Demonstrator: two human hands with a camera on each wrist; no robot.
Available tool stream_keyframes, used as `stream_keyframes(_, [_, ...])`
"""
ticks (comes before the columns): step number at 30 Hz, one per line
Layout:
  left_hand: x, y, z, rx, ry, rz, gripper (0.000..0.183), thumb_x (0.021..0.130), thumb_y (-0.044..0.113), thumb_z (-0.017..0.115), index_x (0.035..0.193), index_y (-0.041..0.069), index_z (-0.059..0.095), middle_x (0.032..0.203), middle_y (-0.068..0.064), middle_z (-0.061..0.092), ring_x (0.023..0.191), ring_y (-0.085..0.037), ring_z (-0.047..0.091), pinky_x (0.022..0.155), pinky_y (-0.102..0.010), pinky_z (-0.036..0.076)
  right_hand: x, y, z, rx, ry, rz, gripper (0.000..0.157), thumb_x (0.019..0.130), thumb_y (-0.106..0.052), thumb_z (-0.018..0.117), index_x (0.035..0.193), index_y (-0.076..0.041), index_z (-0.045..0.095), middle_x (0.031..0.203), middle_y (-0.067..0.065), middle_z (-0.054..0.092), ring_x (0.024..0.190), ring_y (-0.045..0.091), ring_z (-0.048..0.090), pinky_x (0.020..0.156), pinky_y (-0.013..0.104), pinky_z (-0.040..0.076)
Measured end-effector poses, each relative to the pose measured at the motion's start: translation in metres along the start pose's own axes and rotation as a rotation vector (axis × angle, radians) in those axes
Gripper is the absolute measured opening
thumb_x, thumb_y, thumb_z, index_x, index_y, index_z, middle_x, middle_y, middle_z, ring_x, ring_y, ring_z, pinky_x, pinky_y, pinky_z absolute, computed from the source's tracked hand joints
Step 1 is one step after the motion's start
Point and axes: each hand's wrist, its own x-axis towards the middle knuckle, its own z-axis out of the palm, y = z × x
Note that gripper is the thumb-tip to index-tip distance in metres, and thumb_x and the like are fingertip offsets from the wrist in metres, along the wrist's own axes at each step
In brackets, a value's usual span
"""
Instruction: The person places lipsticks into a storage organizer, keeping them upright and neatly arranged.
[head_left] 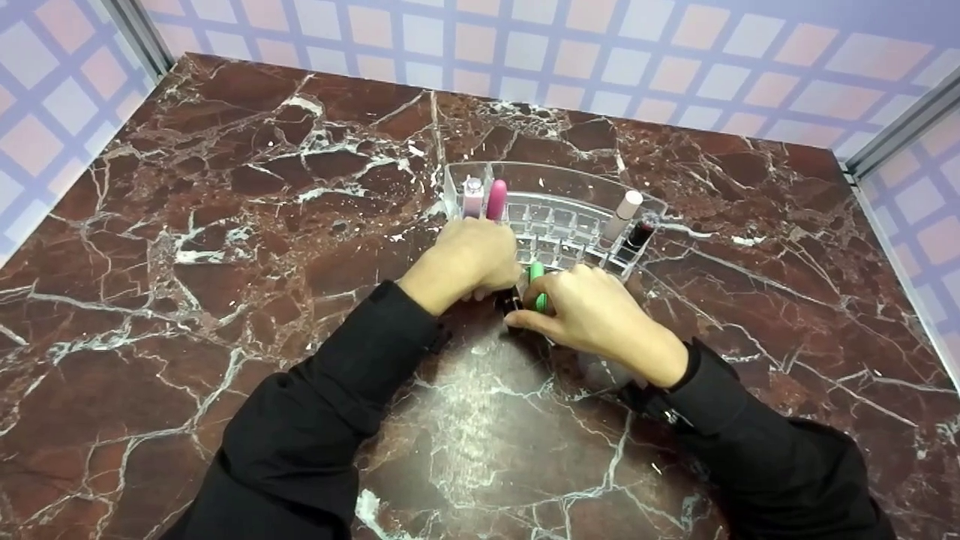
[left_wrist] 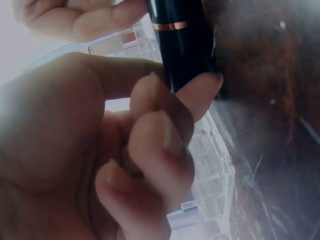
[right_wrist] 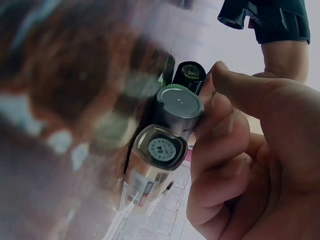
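Note:
A black lipstick tube (left_wrist: pixel 185 45) with a gold band lies between my two hands, in front of a clear organizer (head_left: pixel 562 206). My left hand (head_left: pixel 476 255) pinches one end between thumb and forefinger, its other fingers curled. At the opposite end, the thumb and forefinger of my right hand (head_left: pixel 596 311) pinch the tube. Close beside it, partly under the right hand, is a green tube (head_left: pixel 537 274), whose silver base (right_wrist: pixel 180 102) faces the right wrist camera. Next to that is a clear square-based tube (right_wrist: pixel 160 150) with a label, hidden by the hand in the head view.
The organizer's left side holds a pale pink tube (head_left: pixel 472 196) and a bright pink tube (head_left: pixel 496 201). On its right stand a beige tube (head_left: pixel 624 214) and a black tube (head_left: pixel 639 235). Brown marbled tabletop (head_left: pixel 187 337) surrounds everything, with patterned panels (head_left: pixel 525 52) behind.

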Motion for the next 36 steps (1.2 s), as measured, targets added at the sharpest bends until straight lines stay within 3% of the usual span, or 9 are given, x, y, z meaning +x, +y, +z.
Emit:
stream_keyframes(8, [0.0027, 0.0042, -0.0003, -0.074, -0.183, -0.188, 0.037, 0.095, 0.049, 0.056, 0.082, 0.018, 0.071, 0.061, 0.004, 0.064, 0.052, -0.012, 0.062, 0.072, -0.03, 0.051, -0.0012, 0.0024, 0.0009, 0.02, -0.021, -0.022, 0.034, 0.091, -0.049, 0.072, 0.083, -0.017, 0.075, 0.063, -0.009, 0.061, 0.045, 0.003, 0.045, 0.047, 0.029, 0.044])
stream_keyframes(15, [0.0016, 0.006, 0.0003, -0.107, -0.259, -0.197, 0.035, 0.098, 0.045, 0.053, 0.084, 0.018, 0.069, 0.067, 0.003, 0.065, 0.053, -0.011, 0.06, 0.065, -0.027, 0.052, -0.0012, 0.0018, 0.0017, 0.015, -0.07, -0.022, 0.035, 0.093, -0.048, 0.07, 0.082, -0.015, 0.072, 0.055, -0.009, 0.048, 0.044, 0.005, 0.04, 0.043, 0.028, 0.04])
stream_keyframes(26, [0.0033, 0.0013, 0.0081, -0.05, -0.182, -0.137, 0.03, 0.098, 0.036, 0.041, 0.077, 0.019, 0.054, 0.083, -0.002, 0.058, 0.066, -0.016, 0.052, 0.07, -0.033, 0.047, -0.002, 0.0013, 0.0028, -0.04, -0.067, -0.038, 0.042, 0.093, -0.052, 0.07, 0.076, -0.013, 0.062, 0.059, -0.006, 0.047, 0.049, 0.011, 0.046, 0.046, 0.035, 0.045])
stream_keyframes(36, [0.0022, 0.0025, 0.0062, -0.069, -0.168, -0.184, 0.038, 0.098, 0.045, 0.039, 0.082, 0.017, 0.059, 0.08, -0.002, 0.06, 0.061, -0.015, 0.051, 0.071, -0.031, 0.045, -0.0017, 0.0015, 0.0023, -0.038, -0.076, -0.036, 0.041, 0.094, -0.051, 0.068, 0.078, -0.013, 0.063, 0.06, -0.005, 0.049, 0.05, 0.012, 0.048, 0.047, 0.036, 0.047])
